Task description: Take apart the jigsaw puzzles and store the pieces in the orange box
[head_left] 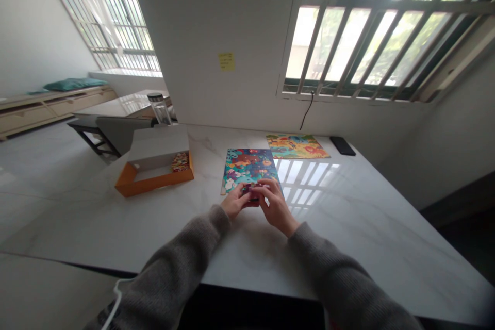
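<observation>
Both hands meet at the near edge of a blue puzzle board (251, 165) printed with colourful animals. My left hand (234, 201) is closed around a small stack of puzzle pieces (253, 192), dark and purplish, held just above the board. From the right, my right hand (274, 205) has its fingers bent over the same stack, thumb and fingertips pinching at its top. The fingers cover much of the stack, so its single pieces are hard to make out.
An orange box (154, 184) with its white lid raised stands at the left, holding a bundle of puzzle pieces (180, 162). Behind the board lie a yellow puzzle board (297, 146) and a black phone (342, 146). A glass bottle (159, 108) stands at the back left.
</observation>
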`<state>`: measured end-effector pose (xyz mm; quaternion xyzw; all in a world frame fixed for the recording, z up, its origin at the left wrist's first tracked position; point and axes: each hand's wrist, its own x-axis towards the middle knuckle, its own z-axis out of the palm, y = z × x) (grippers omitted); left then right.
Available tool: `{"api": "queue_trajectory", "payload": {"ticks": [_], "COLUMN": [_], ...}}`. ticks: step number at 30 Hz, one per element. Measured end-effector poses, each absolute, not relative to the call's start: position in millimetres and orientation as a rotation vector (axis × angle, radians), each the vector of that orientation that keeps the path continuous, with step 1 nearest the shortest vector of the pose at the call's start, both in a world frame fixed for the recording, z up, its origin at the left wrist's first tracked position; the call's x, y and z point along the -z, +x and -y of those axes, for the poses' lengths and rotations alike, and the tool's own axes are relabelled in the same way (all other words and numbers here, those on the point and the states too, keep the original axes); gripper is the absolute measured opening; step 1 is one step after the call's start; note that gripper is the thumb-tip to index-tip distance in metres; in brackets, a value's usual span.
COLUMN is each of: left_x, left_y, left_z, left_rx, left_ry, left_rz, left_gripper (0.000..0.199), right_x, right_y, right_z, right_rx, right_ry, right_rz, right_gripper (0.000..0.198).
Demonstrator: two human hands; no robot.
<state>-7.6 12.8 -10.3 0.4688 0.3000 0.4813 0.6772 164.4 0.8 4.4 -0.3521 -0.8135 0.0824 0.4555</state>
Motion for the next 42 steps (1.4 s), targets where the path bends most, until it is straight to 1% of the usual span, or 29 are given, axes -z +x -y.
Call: {"api": "queue_trajectory", "payload": {"ticks": [2,3,4,6,8,12,15,21,25,28,31,33,37,40,42], "left_x": [14,16,17,19,21,22,20,14,12,13,14,15,14,13,12], "left_y": [-11,-13,-16,-19,-21,-26,-31,-32,-28,-26,-27,-29,-31,-31,-31], "left_z": [-15,-15,-15,-15,-14,-15,-18,-17,-15,-16,-17,-18,-19,-19,-20], "left_rx": [-1.083,-1.081,-1.076,-1.042,-1.012,-1.024,-0.963,-0.946,-0.964,-0.983,-0.982,-0.993,-1.069,-1.070,-1.026], "left_ry": [1.301,1.440,1.582,1.860,2.081,2.290,2.279,2.050,1.999,2.039,2.113,2.159,2.225,2.122,1.990], "left_rz": [-0.746,-0.805,-0.873,-1.017,-1.151,-1.307,-1.317,-1.256,-1.242,-1.228,-1.232,-1.247,-1.271,-1.253,-1.318], "left_gripper": [0.037,0.032,0.025,0.016,0.018,0.020,0.020,0.023,0.023,0.018,0.014,0.016,0.014,0.011,0.012], "right_x": [-1,1,4,8,11,14,16,19,22,19,7,-2,-9,-2,2], "right_y": [171,174,177,180,181,181,183,183,178,177,194,215,256,263,257], "right_z": [-4,-5,-6,-6,-6,-7,-10,-13,-12,-13,-19,-25,-36,-37,-34], "right_rx": [-0.255,-0.297,-0.347,-0.448,-0.508,-0.537,-0.546,-0.547,-0.533,-0.557,-0.566,-0.515,-0.359,-0.317,-0.232], "right_ry": [-0.925,-0.944,-0.952,-0.944,-0.935,-0.953,-0.960,-0.990,-0.980,-0.972,-0.975,-1.001,-0.994,-0.960,-0.952], "right_rz": [1.925,1.925,1.956,2.059,2.124,2.086,2.074,2.078,2.071,2.096,2.110,2.072,2.241,2.443,2.511], "right_gripper": [0.047,0.050,0.048,0.032,0.019,0.012,0.012,0.025,0.024,0.022,0.029,0.030,0.021,0.026,0.026]}}
